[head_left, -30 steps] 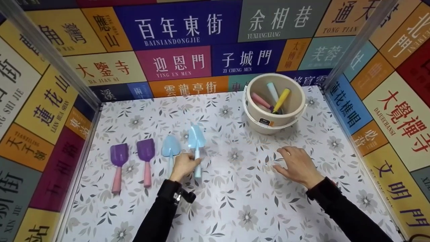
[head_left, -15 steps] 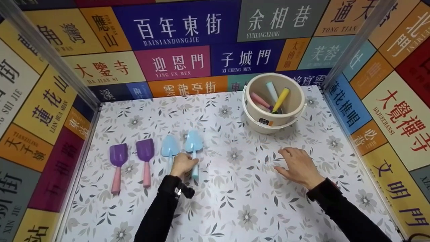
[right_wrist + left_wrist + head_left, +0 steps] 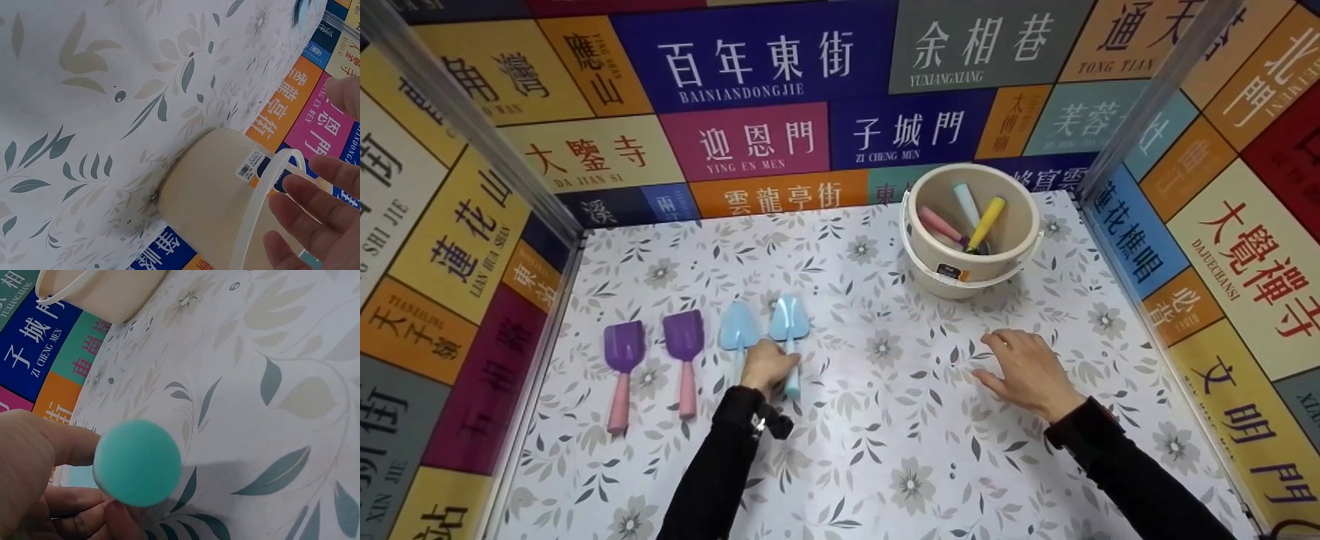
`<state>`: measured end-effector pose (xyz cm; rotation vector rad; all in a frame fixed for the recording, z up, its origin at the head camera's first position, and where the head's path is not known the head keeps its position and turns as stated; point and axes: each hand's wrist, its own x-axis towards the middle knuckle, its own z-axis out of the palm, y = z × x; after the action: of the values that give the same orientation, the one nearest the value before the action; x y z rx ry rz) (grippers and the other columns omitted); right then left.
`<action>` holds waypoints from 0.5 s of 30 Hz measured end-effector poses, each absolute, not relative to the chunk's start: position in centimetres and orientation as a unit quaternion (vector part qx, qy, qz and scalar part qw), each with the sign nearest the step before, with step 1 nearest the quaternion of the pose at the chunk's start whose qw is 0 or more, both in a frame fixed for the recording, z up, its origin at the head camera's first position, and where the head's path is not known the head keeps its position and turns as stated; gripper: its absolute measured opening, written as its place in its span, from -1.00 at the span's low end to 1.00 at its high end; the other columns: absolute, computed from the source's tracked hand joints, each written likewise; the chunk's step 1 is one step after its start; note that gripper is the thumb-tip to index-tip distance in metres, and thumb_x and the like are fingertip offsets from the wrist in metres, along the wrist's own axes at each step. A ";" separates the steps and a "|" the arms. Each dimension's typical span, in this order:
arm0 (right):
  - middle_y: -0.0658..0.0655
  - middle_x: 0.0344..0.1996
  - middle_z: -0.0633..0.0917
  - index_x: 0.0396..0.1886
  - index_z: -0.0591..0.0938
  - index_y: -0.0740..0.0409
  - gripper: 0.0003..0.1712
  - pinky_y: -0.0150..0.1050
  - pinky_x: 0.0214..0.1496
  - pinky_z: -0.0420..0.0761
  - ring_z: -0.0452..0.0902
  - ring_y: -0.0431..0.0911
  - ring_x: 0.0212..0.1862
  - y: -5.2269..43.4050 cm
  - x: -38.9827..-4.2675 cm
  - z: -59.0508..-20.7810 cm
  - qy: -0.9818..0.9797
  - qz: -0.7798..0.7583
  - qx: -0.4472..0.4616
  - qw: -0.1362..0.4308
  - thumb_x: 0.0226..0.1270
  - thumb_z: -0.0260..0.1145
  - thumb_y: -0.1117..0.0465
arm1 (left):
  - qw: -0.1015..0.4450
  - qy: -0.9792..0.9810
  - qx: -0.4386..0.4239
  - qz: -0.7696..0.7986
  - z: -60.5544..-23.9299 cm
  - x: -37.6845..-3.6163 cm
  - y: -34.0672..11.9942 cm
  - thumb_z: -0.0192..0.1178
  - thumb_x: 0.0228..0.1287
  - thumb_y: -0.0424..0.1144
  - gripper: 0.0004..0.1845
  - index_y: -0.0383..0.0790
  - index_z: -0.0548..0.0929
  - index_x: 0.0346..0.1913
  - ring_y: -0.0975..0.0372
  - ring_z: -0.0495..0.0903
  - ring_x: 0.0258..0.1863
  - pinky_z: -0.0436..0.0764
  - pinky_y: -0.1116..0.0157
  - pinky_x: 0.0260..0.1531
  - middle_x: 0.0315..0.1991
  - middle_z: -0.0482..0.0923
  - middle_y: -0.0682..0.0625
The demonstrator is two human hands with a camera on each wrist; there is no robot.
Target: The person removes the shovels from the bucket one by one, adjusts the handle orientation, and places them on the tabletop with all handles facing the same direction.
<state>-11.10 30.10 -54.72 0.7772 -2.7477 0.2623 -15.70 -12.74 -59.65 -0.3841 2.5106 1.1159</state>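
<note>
1. The blue trowel (image 3: 790, 319) is at the right end of a row of four tools, blade pointing away from the person. Whether it bears fully on the surface (image 3: 855, 435) cannot be told.
2. The left grip (image 3: 769, 365) pinches its handle (image 3: 138, 462) between thumb and fingers. A light, level hold should suit; squeezing hard or rolling the wrist would likely twist the blade.
3. Just to the left lies the other blue trowel (image 3: 740, 325), its handle partly hidden by the left grip. Mind the knuckles there: a sideways brush could knock it askew. Contact cannot be made out.
4. Further left, two purple scoops (image 3: 683, 335) lie with pink handles toward the person; their spacing makes a fair guide for a straight row.
5. The right grip (image 3: 1024, 373) is spread and holds nothing, near the bucket (image 3: 930, 266). It is best left out of the way.
6. Inside the bucket stand more handles, one yellow (image 3: 988, 223), leaning on one another; avoid bumping the rim.
</note>
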 end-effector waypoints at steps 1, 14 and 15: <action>0.35 -0.11 0.72 0.02 0.64 0.34 -0.38 0.24 -0.02 0.66 0.68 0.30 -0.08 30.1 -11.1 -54.7 -0.948 0.090 0.271 0.141 0.14 0.60 -0.01 | 0.183 0.889 -0.138 0.396 -59.7 -15.7 -12.7 0.35 0.31 -0.21 -0.61 -0.12 0.45 -0.64 0.23 0.39 -0.63 0.40 0.37 -0.61 -0.64 0.38 0.06; 0.33 -0.15 0.71 -0.03 0.64 0.33 -0.40 0.24 -0.08 0.66 0.68 0.30 -0.13 30.1 -11.1 -54.8 -0.943 0.086 0.280 0.161 0.10 0.61 -0.01 | 0.163 0.908 -0.115 0.367 -59.7 -15.4 -12.6 0.42 0.27 -0.18 -0.69 -0.22 0.59 -0.55 0.23 0.42 -0.59 0.41 0.38 -0.56 -0.60 0.45 0.04; 0.34 -0.14 0.71 -0.03 0.64 0.33 -0.39 0.24 -0.07 0.66 0.68 0.30 -0.13 30.0 -11.0 -54.8 -0.943 0.086 0.279 0.158 0.11 0.61 -0.01 | 0.160 0.909 -0.115 0.366 -59.7 -15.3 -12.5 0.42 0.26 -0.18 -0.71 -0.27 0.64 -0.51 0.21 0.46 -0.56 0.44 0.37 -0.53 -0.56 0.50 0.01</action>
<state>-11.04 30.05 -54.75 0.7967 -2.6990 0.2456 -15.33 -12.54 -59.71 -0.3289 2.5974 1.0457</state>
